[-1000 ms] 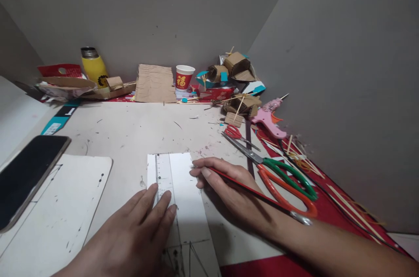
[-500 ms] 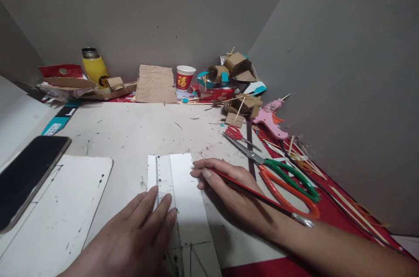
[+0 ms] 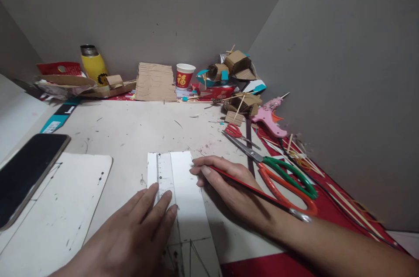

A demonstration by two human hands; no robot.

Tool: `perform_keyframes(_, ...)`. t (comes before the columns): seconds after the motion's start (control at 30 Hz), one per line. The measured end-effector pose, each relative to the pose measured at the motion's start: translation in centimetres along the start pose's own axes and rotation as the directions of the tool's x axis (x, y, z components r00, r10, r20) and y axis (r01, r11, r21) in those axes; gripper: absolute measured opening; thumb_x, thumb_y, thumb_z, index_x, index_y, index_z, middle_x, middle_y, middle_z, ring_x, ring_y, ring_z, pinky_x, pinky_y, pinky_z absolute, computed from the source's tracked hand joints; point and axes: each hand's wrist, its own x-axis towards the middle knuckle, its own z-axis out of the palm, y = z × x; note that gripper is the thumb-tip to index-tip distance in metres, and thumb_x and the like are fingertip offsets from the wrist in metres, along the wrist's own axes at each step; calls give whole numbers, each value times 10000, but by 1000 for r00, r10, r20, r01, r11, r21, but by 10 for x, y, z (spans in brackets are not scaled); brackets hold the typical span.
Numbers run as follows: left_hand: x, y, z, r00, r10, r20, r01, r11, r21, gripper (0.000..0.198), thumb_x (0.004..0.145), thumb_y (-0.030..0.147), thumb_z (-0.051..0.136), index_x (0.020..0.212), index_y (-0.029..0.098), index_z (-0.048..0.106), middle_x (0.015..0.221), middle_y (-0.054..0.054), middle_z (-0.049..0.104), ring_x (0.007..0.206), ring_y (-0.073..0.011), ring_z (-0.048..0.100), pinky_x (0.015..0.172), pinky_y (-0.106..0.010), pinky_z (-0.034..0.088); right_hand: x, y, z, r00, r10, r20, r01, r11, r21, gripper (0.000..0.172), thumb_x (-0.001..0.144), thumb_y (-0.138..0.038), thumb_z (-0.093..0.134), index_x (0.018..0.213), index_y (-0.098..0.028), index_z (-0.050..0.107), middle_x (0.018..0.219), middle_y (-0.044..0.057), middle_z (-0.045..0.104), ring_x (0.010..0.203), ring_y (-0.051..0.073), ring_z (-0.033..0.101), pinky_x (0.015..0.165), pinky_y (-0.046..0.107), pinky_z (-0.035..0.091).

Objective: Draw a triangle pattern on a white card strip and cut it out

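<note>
A strip of white card (image 3: 185, 181) lies lengthwise before me, with pencil lines drawn on its near part. On it rests a clear ruler (image 3: 165, 167), its near end partly hidden by my left hand (image 3: 137, 224). That hand is open, its fingers spread flat and pressing on the ruler. My right hand (image 3: 229, 185) is closed round a red and black pencil (image 3: 248, 188) with a silvery end. Its fingertips are at the right edge of the card, and the pencil's tip is hidden behind them.
Large scissors (image 3: 258, 159) and small red scissors (image 3: 233, 130) lie to the right, near a pink glue gun (image 3: 270, 119). At left a phone (image 3: 29, 172) rests on a marked card (image 3: 88, 181). A yellow bottle (image 3: 93, 65), paper cup (image 3: 185, 77) and cardboard (image 3: 155, 82) line the back.
The view has shifted very slightly. Both hands, the ruler and the pencil keep nearly the same places on the card.
</note>
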Motion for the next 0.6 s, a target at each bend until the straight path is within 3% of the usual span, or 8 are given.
perform_keyframes(0.37,4,6,-6,998,-10,57,6,998,70,723,668,269,662,1381,170,595,1482,-123,499,1355,-375,488,1066,-472,470,-1,2,0,1000,5,16,-5,1000,-12,241,969,-311,483,1057,-215,686,919,56,776,794,186,712,779,353,555)
perform_keyframes(0.6,9,0,-9,998,18,64,-19,1000,20,612,811,443,614,1368,191,605,1459,-106,555,1280,-304,568,1074,-398,439,0,3,1,1000,-8,10,8,1000,4,217,956,-294,523,1068,-215,691,953,50,779,775,177,722,724,315,568)
